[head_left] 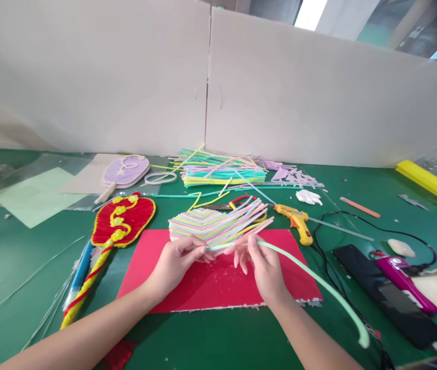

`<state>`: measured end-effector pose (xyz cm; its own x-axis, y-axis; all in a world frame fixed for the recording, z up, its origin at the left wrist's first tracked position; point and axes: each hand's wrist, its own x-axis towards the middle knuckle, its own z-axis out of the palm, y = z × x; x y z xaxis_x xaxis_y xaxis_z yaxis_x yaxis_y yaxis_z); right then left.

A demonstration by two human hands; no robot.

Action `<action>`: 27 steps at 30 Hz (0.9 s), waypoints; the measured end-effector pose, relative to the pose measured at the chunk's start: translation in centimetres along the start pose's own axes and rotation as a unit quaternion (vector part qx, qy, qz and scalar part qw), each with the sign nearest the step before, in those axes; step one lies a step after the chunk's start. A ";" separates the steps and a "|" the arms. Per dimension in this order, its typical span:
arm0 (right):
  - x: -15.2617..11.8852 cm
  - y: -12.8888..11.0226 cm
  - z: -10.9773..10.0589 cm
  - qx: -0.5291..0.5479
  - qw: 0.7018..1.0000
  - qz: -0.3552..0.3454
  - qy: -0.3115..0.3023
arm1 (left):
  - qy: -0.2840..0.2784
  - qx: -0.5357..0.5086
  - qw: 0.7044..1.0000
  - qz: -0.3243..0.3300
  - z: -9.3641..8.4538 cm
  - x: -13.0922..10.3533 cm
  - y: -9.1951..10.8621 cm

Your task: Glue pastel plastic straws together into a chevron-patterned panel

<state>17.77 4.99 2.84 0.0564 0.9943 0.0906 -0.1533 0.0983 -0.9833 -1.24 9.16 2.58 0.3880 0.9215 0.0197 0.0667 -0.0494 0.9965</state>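
A pale green fuzzy stem (319, 280) runs between my two hands and curves away to the lower right. My left hand (185, 257) pinches its left end beside a striped panel of pastel stems (211, 223). Thumb and fingers of my right hand (260, 259) close on the same stem, a little to the right. The striped panel, with slanting rows meeting in a V, lies at the back of a red board (203, 288). Both hands are over this board, near the panel's front edge.
Behind lies a pile of coloured stems (222, 169). A yellow glue gun (297, 221) and its cable are right of the board, with a black phone (388, 295) farther right. A red and yellow fan (124, 221) lies left; scissors (237, 203) sit behind the panel.
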 end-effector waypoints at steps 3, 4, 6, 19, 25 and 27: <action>0.1 0.0 -0.2 0.009 1.000 0.003 0.011 | -0.002 0.010 1.000 -0.003 0.0 0.0 0.1; 0.1 0.0 -0.2 0.012 1.000 0.006 0.015 | 0.000 0.014 1.000 -0.004 0.0 0.0 0.1; 0.2 0.0 -0.3 0.023 0.999 0.013 0.023 | 0.004 0.016 1.000 -0.009 -0.1 0.0 0.2; 0.5 0.3 -0.8 0.080 0.992 0.070 0.061 | -0.081 0.111 0.989 0.046 -0.1 -0.6 0.3; 0.0 -0.5 -0.7 0.033 0.998 0.052 0.013 | -0.162 0.114 0.979 0.036 0.1 -0.7 0.2; -0.1 -0.7 -0.5 0.019 0.998 0.057 -0.014 | -0.192 0.115 0.974 0.028 0.1 -0.8 0.1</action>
<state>18.40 4.85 3.39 0.0088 0.9998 -0.0163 -0.1953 -0.0142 -0.9806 -1.41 8.36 2.68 0.7091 0.7051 -0.0026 0.2227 -0.2205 0.9496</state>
